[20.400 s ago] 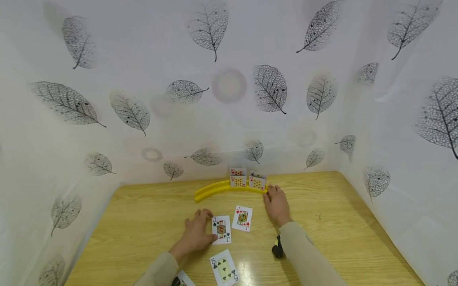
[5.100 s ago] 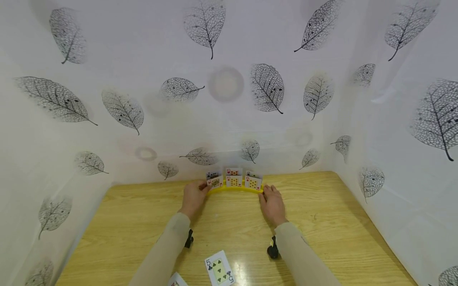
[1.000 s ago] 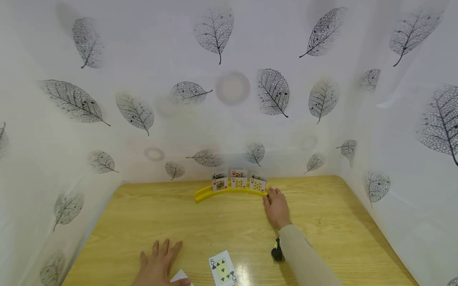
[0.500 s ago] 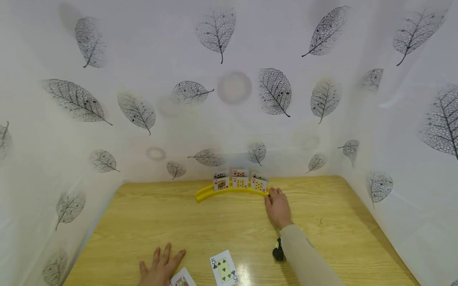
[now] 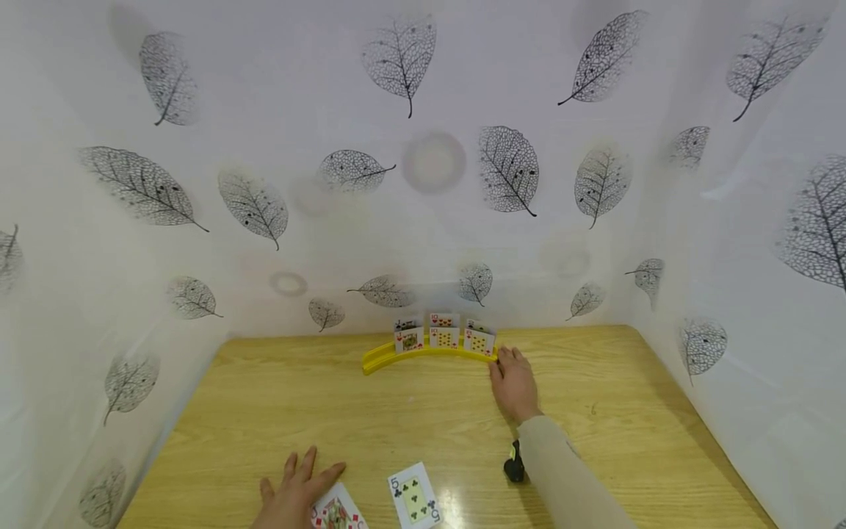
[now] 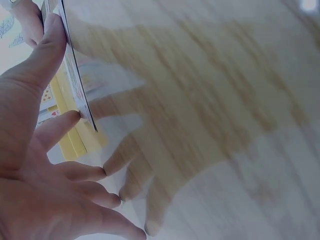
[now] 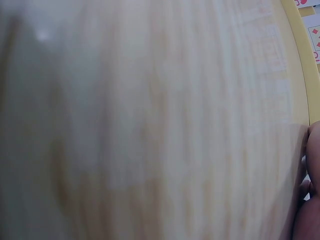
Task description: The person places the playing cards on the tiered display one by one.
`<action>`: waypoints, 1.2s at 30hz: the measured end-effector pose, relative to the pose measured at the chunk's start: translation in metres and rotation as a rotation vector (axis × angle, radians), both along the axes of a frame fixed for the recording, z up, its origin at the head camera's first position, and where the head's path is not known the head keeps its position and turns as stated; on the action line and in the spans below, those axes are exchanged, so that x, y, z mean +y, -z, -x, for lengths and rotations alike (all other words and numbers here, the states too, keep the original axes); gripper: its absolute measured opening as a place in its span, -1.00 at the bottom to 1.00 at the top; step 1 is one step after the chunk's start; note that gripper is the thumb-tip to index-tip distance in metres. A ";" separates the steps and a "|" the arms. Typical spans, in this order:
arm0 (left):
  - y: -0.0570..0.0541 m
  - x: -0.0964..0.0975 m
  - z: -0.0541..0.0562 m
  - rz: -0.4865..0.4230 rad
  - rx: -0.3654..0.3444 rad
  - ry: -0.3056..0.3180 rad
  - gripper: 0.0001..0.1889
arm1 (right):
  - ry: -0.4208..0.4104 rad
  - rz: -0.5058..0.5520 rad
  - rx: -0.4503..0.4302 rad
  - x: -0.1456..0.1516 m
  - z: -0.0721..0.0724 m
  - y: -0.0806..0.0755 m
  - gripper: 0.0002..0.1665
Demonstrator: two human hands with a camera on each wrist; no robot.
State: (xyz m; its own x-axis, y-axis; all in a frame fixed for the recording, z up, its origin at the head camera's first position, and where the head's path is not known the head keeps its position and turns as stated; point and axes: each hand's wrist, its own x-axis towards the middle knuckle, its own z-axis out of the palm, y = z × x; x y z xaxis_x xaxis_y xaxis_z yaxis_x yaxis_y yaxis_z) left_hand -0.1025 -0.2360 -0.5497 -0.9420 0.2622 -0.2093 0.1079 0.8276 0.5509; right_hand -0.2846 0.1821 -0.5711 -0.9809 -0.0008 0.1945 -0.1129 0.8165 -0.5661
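At the bottom of the head view, my left hand has its fingers spread. Its thumb and index finger pinch a face card with red diamonds by its edges. The left wrist view shows that card nearly edge-on. My right hand holds the right end of a curved yellow card holder, thumb in front. In the holder stand two rows of playing cards: a jack of hearts front left, a red ten front middle, another red card front right. Behind them, the rear cards are partly hidden.
A five of clubs lies face up on the wooden table, right of the left hand. White leaf-patterned sheeting stands behind and at both sides. A black wrist device hangs by the right sleeve.
Two jacks from the table now stand in the holder's left part. My left hand left the holder and took the face card, which has shifted slightly upward in view. The right hand stayed.
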 end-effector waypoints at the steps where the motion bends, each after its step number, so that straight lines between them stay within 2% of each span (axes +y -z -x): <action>1: -0.001 0.001 0.000 0.001 0.001 -0.003 0.08 | -0.001 -0.001 0.000 0.000 0.000 0.000 -0.36; 10: -0.007 0.009 0.007 0.051 0.051 -0.022 -0.04 | -0.002 0.014 -0.007 -0.001 -0.001 0.000 -0.36; 22: -0.013 0.015 0.010 0.026 0.025 -0.051 -0.10 | -0.004 0.013 0.000 0.001 0.001 0.003 -0.37; 26: -0.013 0.016 0.011 0.010 0.028 -0.058 -0.10 | -0.003 0.010 -0.004 0.001 0.002 0.003 -0.36; 36: -0.012 0.018 0.006 -0.128 0.057 -0.096 -0.09 | 0.007 0.015 0.005 0.001 0.001 0.003 -0.37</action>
